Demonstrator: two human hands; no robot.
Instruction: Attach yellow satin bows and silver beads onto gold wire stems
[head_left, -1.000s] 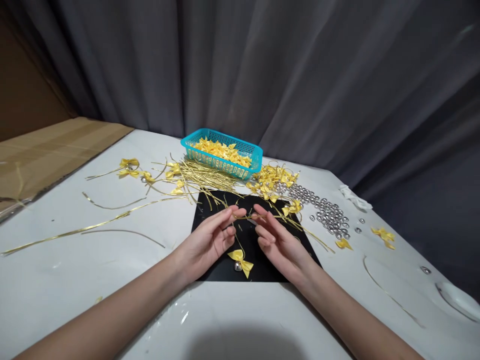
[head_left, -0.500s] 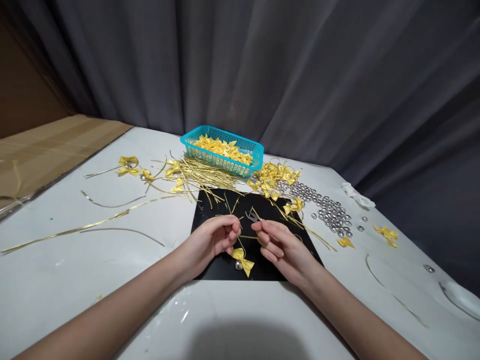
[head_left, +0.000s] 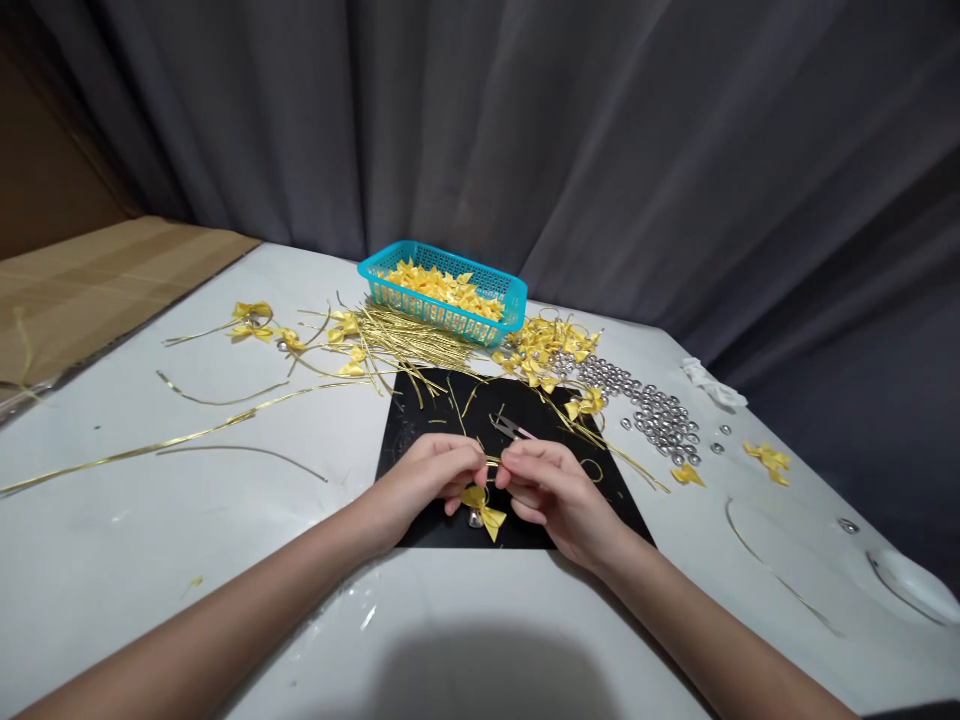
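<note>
Over the black mat [head_left: 412,400], my left hand [head_left: 442,470] is closed in a pinch on a thin gold cord [head_left: 492,461]. My right hand [head_left: 551,485] pinches the same cord, its fingertips a small gap away from the left ones. Below the cord hangs a yellow bow [head_left: 487,515] with a small silver bell [head_left: 475,518] on it. Behind my right fingers lie metal snips [head_left: 511,428] on the mat, their handles partly hidden.
A teal basket [head_left: 442,318] of yellow bows stands at the back. Gold cords [head_left: 412,342] lie before it. More bows [head_left: 551,342] and silver bells [head_left: 664,420] are spread to the right. A white oval object [head_left: 915,588] sits far right.
My hands have come closer together, and my right fingers now pinch the cord. The snips, between or near my right fingertips before, now lie behind that hand. The view has shifted slightly.
</note>
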